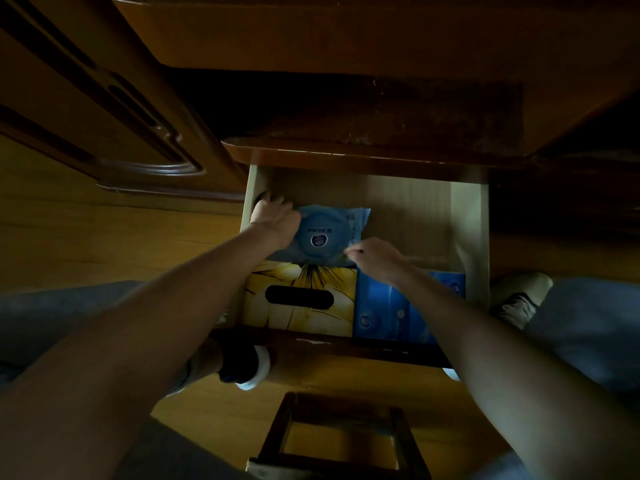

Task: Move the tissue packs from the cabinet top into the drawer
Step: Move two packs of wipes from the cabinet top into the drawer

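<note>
The drawer stands pulled out from under the dark cabinet top, and both hands are down inside it. The left hand is curled over the left end of a blue tissue pack, fingers wrapped round its edge against the drawer's left wall; the pack lies flat across the back left of the drawer floor, its round lid facing up. The right hand has its fingers drawn together in a pinch at the pack's near right corner, touching the wrapper there; how firmly it grips cannot be told in the dim light. Just nearer the person than the left hand, a yellow tissue box with a dark oval slot sits in the front left of the drawer. Beside that box, under the right wrist, a second blue pack fills the front right. Beyond the right hand the drawer floor shows bare wood. Below the drawer front, a small wooden stool stands on the yellow floor.
</note>
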### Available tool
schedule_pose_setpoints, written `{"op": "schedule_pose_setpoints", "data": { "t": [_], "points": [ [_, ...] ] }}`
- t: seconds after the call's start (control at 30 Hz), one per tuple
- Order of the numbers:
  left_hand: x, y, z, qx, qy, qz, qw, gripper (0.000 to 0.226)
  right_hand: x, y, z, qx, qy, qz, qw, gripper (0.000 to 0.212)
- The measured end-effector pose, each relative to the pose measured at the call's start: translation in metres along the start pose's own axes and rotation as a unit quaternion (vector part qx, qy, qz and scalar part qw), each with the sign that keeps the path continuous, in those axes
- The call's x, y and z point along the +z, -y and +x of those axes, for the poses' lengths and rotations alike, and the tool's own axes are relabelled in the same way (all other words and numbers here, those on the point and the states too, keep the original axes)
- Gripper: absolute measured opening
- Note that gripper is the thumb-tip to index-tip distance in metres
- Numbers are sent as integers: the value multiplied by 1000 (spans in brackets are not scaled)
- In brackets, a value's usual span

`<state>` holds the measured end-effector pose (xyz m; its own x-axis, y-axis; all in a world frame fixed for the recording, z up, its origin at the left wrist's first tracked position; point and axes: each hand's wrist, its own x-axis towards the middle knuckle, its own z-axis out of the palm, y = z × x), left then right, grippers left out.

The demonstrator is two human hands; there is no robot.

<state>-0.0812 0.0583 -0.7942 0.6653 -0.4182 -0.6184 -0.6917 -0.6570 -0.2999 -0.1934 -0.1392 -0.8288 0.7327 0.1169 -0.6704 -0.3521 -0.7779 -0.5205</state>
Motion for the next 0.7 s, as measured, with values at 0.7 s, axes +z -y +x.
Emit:
{"op": "schedule_pose_setpoints", "data": {
  "t": [0.7],
  "points": [
    [-82, -13, -188, 25, -393, -224, 892, 50, -78, 75, -149, -101, -158, -44, 981, 22]
  ]
}}
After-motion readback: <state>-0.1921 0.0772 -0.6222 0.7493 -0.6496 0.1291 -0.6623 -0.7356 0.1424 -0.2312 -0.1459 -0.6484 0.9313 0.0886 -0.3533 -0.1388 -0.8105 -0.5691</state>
